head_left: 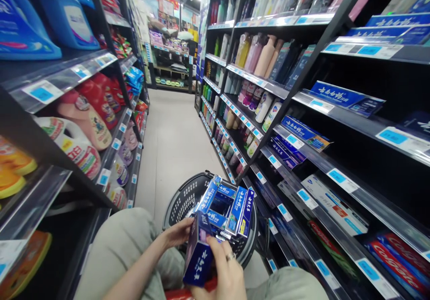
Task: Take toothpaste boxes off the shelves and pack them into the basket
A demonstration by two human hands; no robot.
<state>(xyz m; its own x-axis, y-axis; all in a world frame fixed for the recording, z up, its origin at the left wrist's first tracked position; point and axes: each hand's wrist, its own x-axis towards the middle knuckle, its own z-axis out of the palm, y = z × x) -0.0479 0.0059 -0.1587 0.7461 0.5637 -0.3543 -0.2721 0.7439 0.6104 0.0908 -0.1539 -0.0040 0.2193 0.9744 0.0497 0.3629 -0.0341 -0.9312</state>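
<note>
In front of my knees, both hands hold a dark blue toothpaste box (199,264) with white lettering, tilted over the near side of a basket. My left hand (179,232) closes on its upper left edge. My right hand (224,271), with a ring on one finger, grips its right side; part of that hand's hold is hidden behind the box. The dark shopping basket (175,208) stands just beyond. Inside it, several blue toothpaste boxes (239,210) stand and lean around a dark gap.
On the right, shelves hold toothpaste boxes (347,97), red Colgate boxes (398,264) and bottles (267,58). Detergent bottles (75,18) line the left shelves. The aisle floor (171,134) runs between them to a display stand (171,62) at the far end.
</note>
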